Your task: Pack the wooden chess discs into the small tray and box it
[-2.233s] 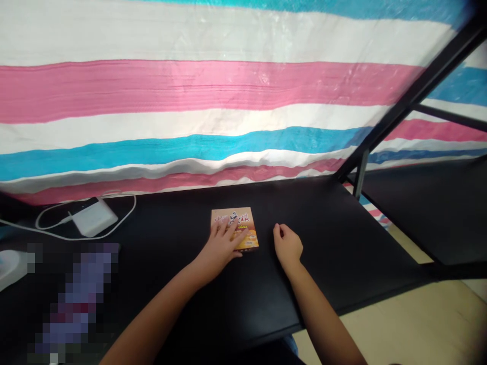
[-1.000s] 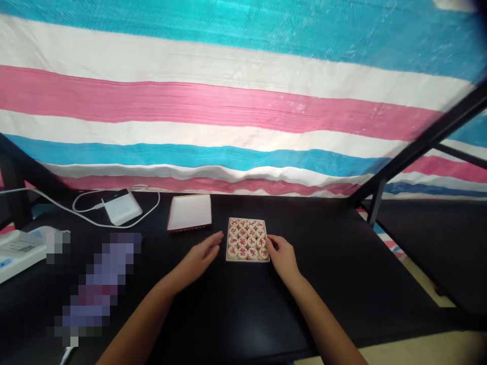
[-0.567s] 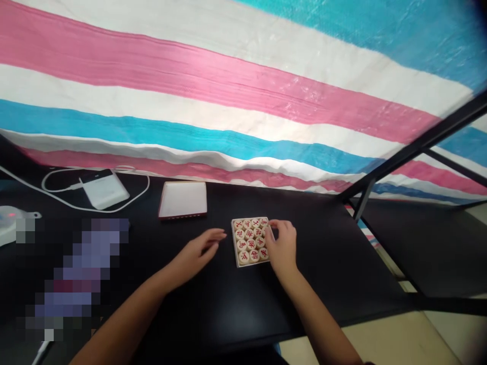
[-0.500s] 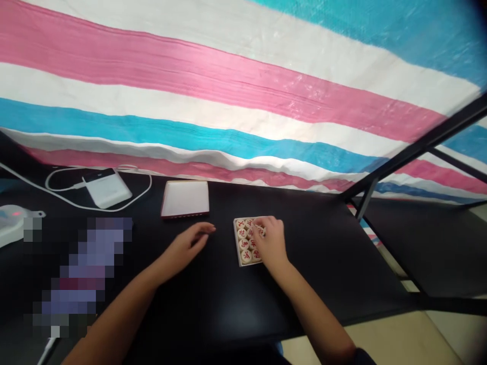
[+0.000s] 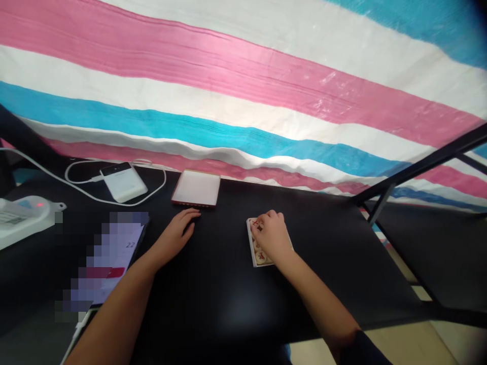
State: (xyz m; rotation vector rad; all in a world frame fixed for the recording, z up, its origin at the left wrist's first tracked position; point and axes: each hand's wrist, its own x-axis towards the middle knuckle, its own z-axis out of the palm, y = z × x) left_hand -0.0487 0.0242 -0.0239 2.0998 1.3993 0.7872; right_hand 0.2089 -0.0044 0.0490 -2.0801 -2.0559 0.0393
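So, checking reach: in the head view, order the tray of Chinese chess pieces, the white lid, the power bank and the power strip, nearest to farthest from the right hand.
Right hand:
1. Tray of chess pieces: under it.
2. White lid: left, back edge.
3. Power bank: farther left.
4. Power strip: far left.

- A plastic tarp (image 5: 228, 66) with pink, white and blue stripes hung behind the desk.
- A black desk (image 5: 323, 253) stood before it.
- Black metal frame bars (image 5: 429, 165) slanted across the right.
- A pale floor (image 5: 384, 350) showed below.

The right hand (image 5: 272, 235) hides most xiangqi pieces (image 5: 261, 257); a flat object (image 5: 108, 258) is pixelated.
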